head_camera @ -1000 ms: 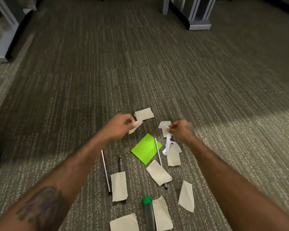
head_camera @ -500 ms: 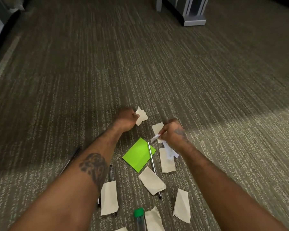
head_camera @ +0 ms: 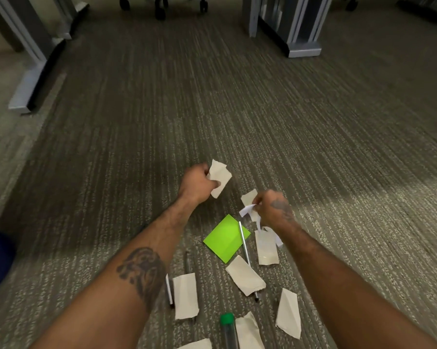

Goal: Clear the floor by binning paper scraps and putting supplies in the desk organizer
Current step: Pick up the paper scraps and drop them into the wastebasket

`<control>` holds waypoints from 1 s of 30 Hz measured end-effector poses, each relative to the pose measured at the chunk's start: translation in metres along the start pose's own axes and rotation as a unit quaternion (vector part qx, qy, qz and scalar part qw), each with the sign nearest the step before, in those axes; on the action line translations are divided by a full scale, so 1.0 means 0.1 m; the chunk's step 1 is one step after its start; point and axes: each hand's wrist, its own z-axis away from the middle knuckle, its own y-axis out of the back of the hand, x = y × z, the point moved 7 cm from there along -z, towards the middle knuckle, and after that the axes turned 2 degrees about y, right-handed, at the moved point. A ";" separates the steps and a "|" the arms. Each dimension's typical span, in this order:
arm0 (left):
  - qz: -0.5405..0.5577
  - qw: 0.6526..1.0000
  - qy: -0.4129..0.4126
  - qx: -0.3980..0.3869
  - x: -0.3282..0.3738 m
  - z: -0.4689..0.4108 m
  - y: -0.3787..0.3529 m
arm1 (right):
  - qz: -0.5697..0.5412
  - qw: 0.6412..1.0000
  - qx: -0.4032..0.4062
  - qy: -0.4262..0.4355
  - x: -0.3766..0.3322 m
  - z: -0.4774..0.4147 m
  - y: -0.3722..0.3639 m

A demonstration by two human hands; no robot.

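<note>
My left hand (head_camera: 196, 183) grips beige paper scraps (head_camera: 220, 178) lifted off the carpet. My right hand (head_camera: 272, 209) pinches a crumpled white paper strip (head_camera: 247, 210) that hangs down toward the floor, with another beige scrap (head_camera: 249, 197) just behind it. Below the hands lie a bright green sticky-note pad (head_camera: 226, 238), a silver pen (head_camera: 244, 241) across its right edge, and several beige scraps (head_camera: 245, 275). A clear tube with a green cap (head_camera: 228, 328) lies at the bottom edge. Two more pens (head_camera: 187, 263) lie beside the left forearm.
Grey striped carpet stretches ahead. A metal desk leg base (head_camera: 33, 76) stands at the far left and another desk base (head_camera: 300, 34) at the far right. Chair castors (head_camera: 159, 8) show at the top.
My left hand took up the far beige scrap and lifted it. My right hand gathered the white strip higher into its fingers. The camera tilted up, showing more of the room.
</note>
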 end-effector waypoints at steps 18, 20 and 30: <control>0.042 0.957 0.018 0.286 -0.68 1.90 3.82 | -0.220 0.945 0.052 0.235 -3.78 1.33 0.93; 0.032 0.943 0.029 0.331 -0.86 2.20 4.25 | -0.237 0.937 0.046 0.254 -4.23 1.58 0.97; -0.027 0.899 0.122 0.420 -1.81 3.08 5.20 | -0.313 0.897 -0.004 0.311 -5.67 2.41 0.97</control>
